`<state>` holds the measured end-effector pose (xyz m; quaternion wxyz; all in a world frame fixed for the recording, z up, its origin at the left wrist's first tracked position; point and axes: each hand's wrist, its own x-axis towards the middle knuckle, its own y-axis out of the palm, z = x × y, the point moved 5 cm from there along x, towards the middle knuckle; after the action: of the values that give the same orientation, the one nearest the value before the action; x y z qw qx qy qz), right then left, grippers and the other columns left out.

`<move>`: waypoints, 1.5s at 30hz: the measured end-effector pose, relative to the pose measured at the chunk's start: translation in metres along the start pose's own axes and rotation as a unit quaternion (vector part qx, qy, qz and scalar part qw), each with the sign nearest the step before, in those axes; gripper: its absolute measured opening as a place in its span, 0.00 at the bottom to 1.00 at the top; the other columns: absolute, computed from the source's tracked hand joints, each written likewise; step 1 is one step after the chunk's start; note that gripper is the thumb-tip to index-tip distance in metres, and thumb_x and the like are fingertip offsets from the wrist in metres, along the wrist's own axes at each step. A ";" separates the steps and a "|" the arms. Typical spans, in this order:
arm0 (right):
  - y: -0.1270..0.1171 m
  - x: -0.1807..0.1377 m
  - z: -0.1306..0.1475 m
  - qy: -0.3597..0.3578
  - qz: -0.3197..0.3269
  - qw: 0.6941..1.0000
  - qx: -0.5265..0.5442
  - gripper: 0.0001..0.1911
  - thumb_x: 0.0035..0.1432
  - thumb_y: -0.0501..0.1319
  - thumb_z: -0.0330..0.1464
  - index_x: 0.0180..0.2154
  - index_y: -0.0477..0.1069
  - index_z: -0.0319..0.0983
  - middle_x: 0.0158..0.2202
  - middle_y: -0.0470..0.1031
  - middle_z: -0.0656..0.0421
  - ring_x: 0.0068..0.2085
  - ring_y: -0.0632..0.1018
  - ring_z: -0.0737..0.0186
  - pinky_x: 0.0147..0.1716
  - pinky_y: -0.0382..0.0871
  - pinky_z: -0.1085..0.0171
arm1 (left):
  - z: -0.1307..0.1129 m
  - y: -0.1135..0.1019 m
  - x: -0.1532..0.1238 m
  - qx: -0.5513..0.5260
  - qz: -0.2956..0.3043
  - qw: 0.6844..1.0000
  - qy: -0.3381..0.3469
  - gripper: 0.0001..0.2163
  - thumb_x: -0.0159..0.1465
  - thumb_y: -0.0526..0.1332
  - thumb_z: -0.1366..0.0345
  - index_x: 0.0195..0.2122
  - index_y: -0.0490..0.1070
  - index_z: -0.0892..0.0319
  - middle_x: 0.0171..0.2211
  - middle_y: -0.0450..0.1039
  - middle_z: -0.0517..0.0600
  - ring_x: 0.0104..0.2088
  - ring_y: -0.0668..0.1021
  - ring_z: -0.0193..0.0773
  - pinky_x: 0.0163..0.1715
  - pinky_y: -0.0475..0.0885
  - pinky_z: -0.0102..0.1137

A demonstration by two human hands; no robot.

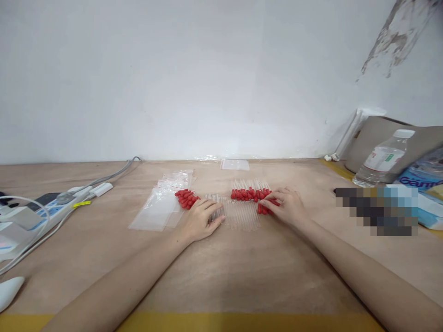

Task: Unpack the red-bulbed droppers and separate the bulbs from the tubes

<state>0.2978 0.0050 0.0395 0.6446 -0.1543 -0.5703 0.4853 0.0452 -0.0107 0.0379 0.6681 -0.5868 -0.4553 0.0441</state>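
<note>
Around the red pieces [242, 194]: plastic bags [155, 210], power strip [51, 211], bottle [382, 159].

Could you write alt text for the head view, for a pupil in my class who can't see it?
A person's left hand lies over thin clear tubes on a wood-toned table, while the right hand is at a cluster of red tips. Plastic bags lie left of the hands, with a power strip at far left and a bottle at far right.
</note>
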 end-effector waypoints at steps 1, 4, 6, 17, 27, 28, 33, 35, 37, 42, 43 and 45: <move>-0.001 0.003 -0.004 0.014 0.000 1.000 -0.001 0.13 0.52 0.58 0.43 0.26 0.75 0.43 0.30 0.74 0.59 0.35 0.71 0.60 0.38 0.57 0.61 | 0.000 -0.001 0.000 0.002 -0.007 1.000 -0.002 0.13 0.60 0.55 0.61 0.44 0.68 0.58 0.38 0.71 0.52 0.41 0.71 0.41 0.42 0.66 0.38; 0.000 0.014 -0.010 0.039 0.023 0.999 -0.024 0.11 0.51 0.58 0.41 0.31 0.75 0.43 0.32 0.74 0.58 0.36 0.70 0.60 0.37 0.57 0.61 | 0.001 -0.004 0.000 0.003 -0.029 1.000 -0.011 0.11 0.61 0.55 0.62 0.42 0.70 0.58 0.38 0.72 0.52 0.41 0.71 0.41 0.42 0.65 0.38; 0.004 0.020 -0.010 0.039 0.056 0.996 -0.054 0.12 0.49 0.59 0.42 0.34 0.76 0.45 0.35 0.74 0.58 0.38 0.69 0.58 0.37 0.57 0.60 | 0.002 -0.004 0.000 0.001 -0.032 0.999 -0.013 0.11 0.62 0.54 0.62 0.42 0.70 0.58 0.38 0.72 0.52 0.41 0.70 0.41 0.44 0.64 0.39; 0.015 0.031 -0.001 0.039 0.117 0.988 -0.097 0.11 0.54 0.54 0.36 0.28 0.75 0.44 0.35 0.75 0.59 0.41 0.69 0.57 0.39 0.57 0.59 | 0.005 0.006 -0.001 -0.016 0.067 0.998 -0.001 0.14 0.64 0.50 0.60 0.49 0.66 0.55 0.51 0.66 0.50 0.57 0.61 0.42 0.57 0.54 0.43; -0.001 0.029 -0.022 0.182 -0.092 0.963 0.174 0.18 0.53 0.53 0.43 0.33 0.75 0.39 0.31 0.77 0.56 0.32 0.75 0.59 0.30 0.67 0.63 | 0.004 0.001 -0.001 -0.015 0.002 1.000 0.003 0.13 0.64 0.51 0.63 0.48 0.66 0.57 0.48 0.69 0.52 0.55 0.64 0.43 0.55 0.57 0.45; -0.003 0.026 -0.017 0.177 -0.109 0.958 0.200 0.18 0.53 0.54 0.43 0.34 0.75 0.38 0.31 0.77 0.55 0.31 0.75 0.59 0.29 0.68 0.63 | 0.005 0.000 -0.001 -0.009 -0.016 1.000 0.000 0.14 0.63 0.51 0.63 0.49 0.65 0.57 0.48 0.68 0.53 0.55 0.64 0.43 0.54 0.58 0.45; 0.007 0.001 0.028 0.049 -0.065 0.950 0.301 0.13 0.54 0.56 0.39 0.38 0.74 0.41 0.33 0.77 0.57 0.31 0.76 0.62 0.31 0.70 0.61 | 0.004 -0.008 -0.001 0.035 -0.103 0.994 -0.004 0.19 0.63 0.51 0.65 0.56 0.57 0.58 0.53 0.64 0.55 0.58 0.60 0.45 0.54 0.57 0.45; 0.013 -0.013 0.046 -0.025 -0.049 0.952 0.300 0.10 0.54 0.57 0.36 0.37 0.74 0.42 0.34 0.77 0.57 0.34 0.76 0.61 0.36 0.70 0.60 | -0.002 -0.010 -0.001 0.059 -0.112 0.992 0.021 0.19 0.63 0.52 0.66 0.56 0.57 0.58 0.53 0.64 0.55 0.58 0.59 0.45 0.55 0.57 0.45; 0.019 -0.023 0.058 -0.076 -0.028 0.952 0.296 0.08 0.54 0.58 0.34 0.37 0.74 0.44 0.33 0.77 0.59 0.35 0.76 0.62 0.38 0.69 0.59 | -0.009 -0.009 0.001 0.082 -0.094 0.991 0.056 0.17 0.63 0.53 0.65 0.54 0.60 0.57 0.53 0.64 0.54 0.58 0.60 0.46 0.55 0.56 0.46; 0.027 -0.027 0.068 -0.110 -0.001 0.945 0.309 0.08 0.55 0.58 0.33 0.37 0.73 0.44 0.34 0.77 0.60 0.36 0.76 0.62 0.39 0.69 0.60 | -0.022 -0.008 0.001 0.107 -0.083 0.986 0.099 0.12 0.62 0.55 0.63 0.47 0.67 0.55 0.47 0.71 0.51 0.53 0.66 0.45 0.55 0.53 0.47; 0.028 -0.027 0.068 -0.112 0.005 0.947 0.302 0.08 0.55 0.58 0.33 0.37 0.73 0.44 0.34 0.77 0.60 0.36 0.76 0.62 0.39 0.68 0.59 | -0.022 -0.008 0.001 0.106 -0.087 0.986 0.097 0.10 0.62 0.54 0.64 0.43 0.69 0.55 0.43 0.73 0.49 0.50 0.69 0.43 0.55 0.53 0.47; 0.030 -0.026 0.069 -0.120 0.015 0.952 0.281 0.08 0.55 0.57 0.33 0.37 0.73 0.44 0.35 0.77 0.59 0.37 0.76 0.61 0.40 0.68 0.59 | -0.023 -0.007 0.002 0.099 -0.081 0.988 0.089 0.07 0.63 0.53 0.65 0.37 0.71 0.56 0.34 0.75 0.47 0.41 0.74 0.38 0.55 0.52 0.46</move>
<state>0.2271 -0.0262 0.0225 0.5812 0.0844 -0.4816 0.6505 0.0579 -0.0289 0.0469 0.7622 -0.4805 -0.4333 -0.0180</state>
